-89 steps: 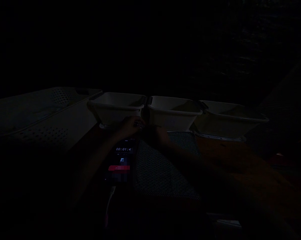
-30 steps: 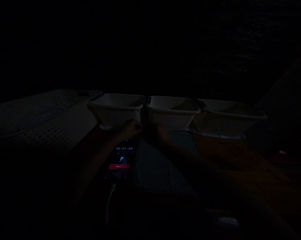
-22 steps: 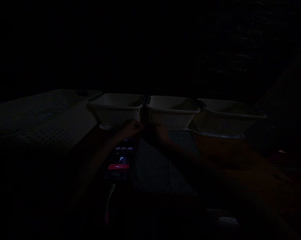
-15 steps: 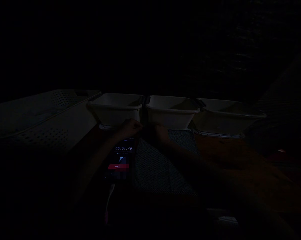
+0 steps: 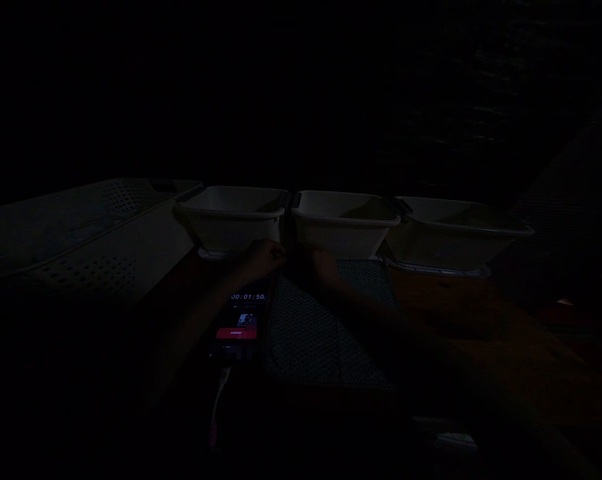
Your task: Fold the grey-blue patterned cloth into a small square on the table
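Note:
The scene is very dark. My left hand (image 5: 267, 255) is closed, its fingers curled, just in front of the left white bin (image 5: 235, 230). Close beside it, my right hand (image 5: 317, 264) is also closed, above the far end of a grey textured mat (image 5: 321, 347) and before the middle white bin (image 5: 341, 233). Whatever the fingers hold, if anything, is too dark to make out. Under my left forearm lies a phone (image 5: 238, 333) with a lit timer and a red bar on its screen.
A large perforated white basket (image 5: 115, 247) stands at the left. To the right is another white bin (image 5: 445, 247) on the wooden table (image 5: 441, 313). A pale cable (image 5: 219, 397) runs from the phone toward me. Something whitish (image 5: 455, 439) lies near the bottom right.
The left hand has shifted very slightly to the right, and its forearm covers more of the phone's top. The timer reads one second more. The right hand is nearly unmoved.

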`<act>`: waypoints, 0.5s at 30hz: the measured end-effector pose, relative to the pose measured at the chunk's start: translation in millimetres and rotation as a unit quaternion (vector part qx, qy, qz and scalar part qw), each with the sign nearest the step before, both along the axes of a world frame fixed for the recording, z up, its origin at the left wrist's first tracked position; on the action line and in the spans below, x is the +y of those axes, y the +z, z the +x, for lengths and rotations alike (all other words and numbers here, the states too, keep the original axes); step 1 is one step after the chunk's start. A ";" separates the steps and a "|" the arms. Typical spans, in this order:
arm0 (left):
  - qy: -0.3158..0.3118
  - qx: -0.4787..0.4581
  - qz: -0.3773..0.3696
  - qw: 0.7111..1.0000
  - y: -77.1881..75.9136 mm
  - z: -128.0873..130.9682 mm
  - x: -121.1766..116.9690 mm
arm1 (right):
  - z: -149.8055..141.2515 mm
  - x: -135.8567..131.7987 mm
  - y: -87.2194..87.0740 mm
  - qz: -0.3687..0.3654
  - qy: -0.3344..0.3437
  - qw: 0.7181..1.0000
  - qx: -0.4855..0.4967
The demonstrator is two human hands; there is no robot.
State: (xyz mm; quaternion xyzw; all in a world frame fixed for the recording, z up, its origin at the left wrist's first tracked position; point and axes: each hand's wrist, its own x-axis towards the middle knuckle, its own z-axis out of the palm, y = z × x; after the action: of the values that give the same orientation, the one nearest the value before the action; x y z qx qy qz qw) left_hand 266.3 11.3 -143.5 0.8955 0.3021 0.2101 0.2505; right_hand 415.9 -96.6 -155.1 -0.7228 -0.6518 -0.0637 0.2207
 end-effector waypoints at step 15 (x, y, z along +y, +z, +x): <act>-0.004 0.033 0.038 0.999 2.0 0.3 -1.9 | -3.0 -8.0 1.4 0.012 0.081 0.994 -0.070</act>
State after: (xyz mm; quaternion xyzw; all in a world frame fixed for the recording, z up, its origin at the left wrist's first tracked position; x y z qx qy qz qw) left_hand 266.6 9.4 -141.5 0.9120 0.2982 0.1911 0.2069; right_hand 412.9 -104.6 -153.7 -0.6582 -0.7215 -0.1042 0.1879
